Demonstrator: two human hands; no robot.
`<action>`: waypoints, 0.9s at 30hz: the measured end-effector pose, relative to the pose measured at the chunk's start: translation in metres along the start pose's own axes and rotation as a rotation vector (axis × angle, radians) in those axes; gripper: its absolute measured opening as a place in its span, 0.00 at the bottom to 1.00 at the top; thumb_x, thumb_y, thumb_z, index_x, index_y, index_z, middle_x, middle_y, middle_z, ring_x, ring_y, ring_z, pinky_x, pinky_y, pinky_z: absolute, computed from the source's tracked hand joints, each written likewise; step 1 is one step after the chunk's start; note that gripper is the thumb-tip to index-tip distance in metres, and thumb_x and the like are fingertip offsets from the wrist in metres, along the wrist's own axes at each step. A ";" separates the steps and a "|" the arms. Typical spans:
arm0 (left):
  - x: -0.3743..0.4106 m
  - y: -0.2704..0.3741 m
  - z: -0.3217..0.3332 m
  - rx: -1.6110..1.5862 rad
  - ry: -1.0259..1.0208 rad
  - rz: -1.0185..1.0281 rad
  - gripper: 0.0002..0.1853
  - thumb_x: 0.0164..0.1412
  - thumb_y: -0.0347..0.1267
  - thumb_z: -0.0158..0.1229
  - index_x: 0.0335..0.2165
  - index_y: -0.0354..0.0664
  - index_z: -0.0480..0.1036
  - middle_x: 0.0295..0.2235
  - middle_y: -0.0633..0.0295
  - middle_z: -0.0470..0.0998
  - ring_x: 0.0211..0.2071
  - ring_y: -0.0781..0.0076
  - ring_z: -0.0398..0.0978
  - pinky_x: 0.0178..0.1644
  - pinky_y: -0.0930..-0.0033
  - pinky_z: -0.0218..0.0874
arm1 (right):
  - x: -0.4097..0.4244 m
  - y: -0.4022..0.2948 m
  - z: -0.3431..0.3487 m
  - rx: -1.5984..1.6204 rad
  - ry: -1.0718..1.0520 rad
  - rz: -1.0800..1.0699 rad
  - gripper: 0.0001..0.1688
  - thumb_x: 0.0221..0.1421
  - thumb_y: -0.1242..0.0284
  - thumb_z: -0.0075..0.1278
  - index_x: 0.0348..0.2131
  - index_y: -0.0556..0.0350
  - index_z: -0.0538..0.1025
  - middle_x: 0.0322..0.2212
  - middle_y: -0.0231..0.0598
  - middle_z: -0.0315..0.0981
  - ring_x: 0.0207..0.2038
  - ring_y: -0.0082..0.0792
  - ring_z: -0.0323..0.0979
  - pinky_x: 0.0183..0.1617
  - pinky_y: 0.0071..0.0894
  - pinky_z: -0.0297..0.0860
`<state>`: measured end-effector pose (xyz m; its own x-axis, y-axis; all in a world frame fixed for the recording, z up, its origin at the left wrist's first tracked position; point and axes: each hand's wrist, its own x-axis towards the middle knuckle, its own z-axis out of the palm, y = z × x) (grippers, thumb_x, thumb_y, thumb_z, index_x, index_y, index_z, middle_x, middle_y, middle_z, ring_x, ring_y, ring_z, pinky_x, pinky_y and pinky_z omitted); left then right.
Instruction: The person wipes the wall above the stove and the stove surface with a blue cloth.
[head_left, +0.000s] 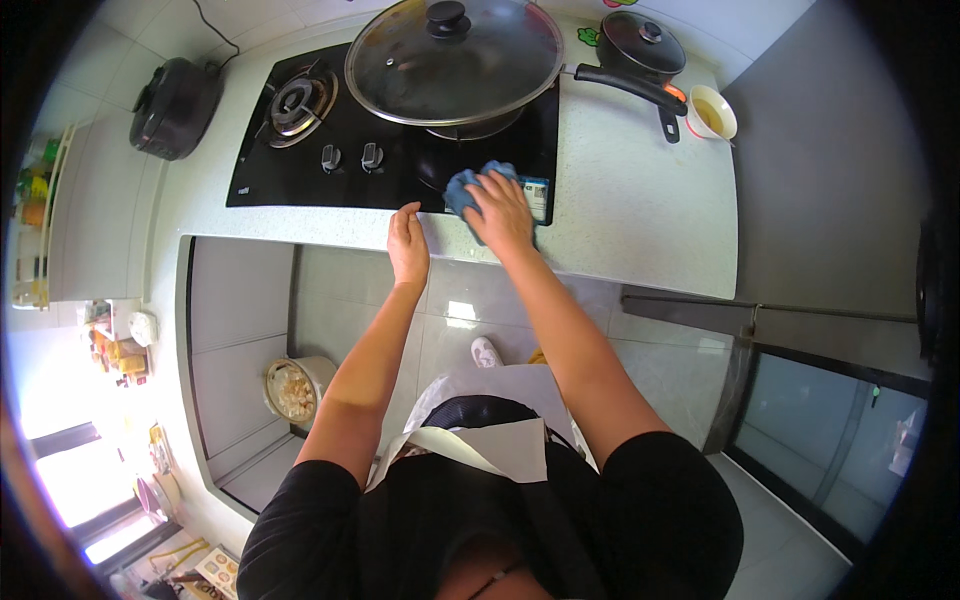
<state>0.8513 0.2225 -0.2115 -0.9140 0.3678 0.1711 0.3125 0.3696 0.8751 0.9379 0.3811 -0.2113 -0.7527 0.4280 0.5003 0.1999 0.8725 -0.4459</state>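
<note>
My right hand (504, 214) presses a crumpled blue cloth (463, 189) onto the front right part of a black glass gas hob (300, 184), beside a sticker (535, 196) that bears writing. Near the hob's front edge, my left hand (409, 238) rests at the rim of the pale countertop (637, 217), its fingers close together, nothing seen in it. Beyond both hands, a large wok with a glass lid (457, 71) covers the right burner, its black handle pointing right. The left burner (300, 105) has no pot on it. Two control knobs (371, 156) stand left of the cloth.
A small lidded pot (637, 45) and a white bowl of yellowish liquid (711, 112) stand at the back right. On the left is a black kitchen appliance (176, 109) with a cord. Below the counter, a waste bin (296, 390) stands on the floor. A grey cabinet or refrigerator (825, 150) rises at the right.
</note>
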 end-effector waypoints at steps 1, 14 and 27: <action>0.000 0.005 0.001 0.026 -0.001 0.012 0.12 0.66 0.28 0.45 0.43 0.36 0.73 0.41 0.56 0.76 0.44 0.63 0.73 0.50 0.70 0.62 | -0.008 0.009 -0.012 -0.024 0.017 0.013 0.20 0.45 0.66 0.57 0.41 0.50 0.78 0.47 0.38 0.73 0.55 0.41 0.64 0.60 0.47 0.57; 0.011 -0.001 0.028 0.329 -0.034 0.484 0.13 0.54 0.24 0.51 0.40 0.36 0.72 0.41 0.51 0.71 0.46 0.50 0.66 0.53 0.55 0.58 | -0.020 0.098 -0.022 0.092 0.254 0.378 0.25 0.52 0.71 0.51 0.51 0.52 0.73 0.52 0.53 0.67 0.55 0.53 0.65 0.57 0.49 0.62; 0.009 -0.001 0.026 0.398 -0.062 0.476 0.15 0.52 0.22 0.52 0.41 0.36 0.72 0.43 0.51 0.70 0.48 0.49 0.67 0.53 0.54 0.59 | 0.084 0.127 0.003 -0.180 0.139 0.200 0.23 0.45 0.70 0.55 0.44 0.54 0.75 0.48 0.49 0.67 0.53 0.51 0.64 0.55 0.50 0.62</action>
<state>0.8494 0.2479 -0.2226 -0.6377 0.6148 0.4642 0.7654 0.4379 0.4715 0.8981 0.5274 -0.2283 -0.5962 0.6132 0.5182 0.4533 0.7898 -0.4131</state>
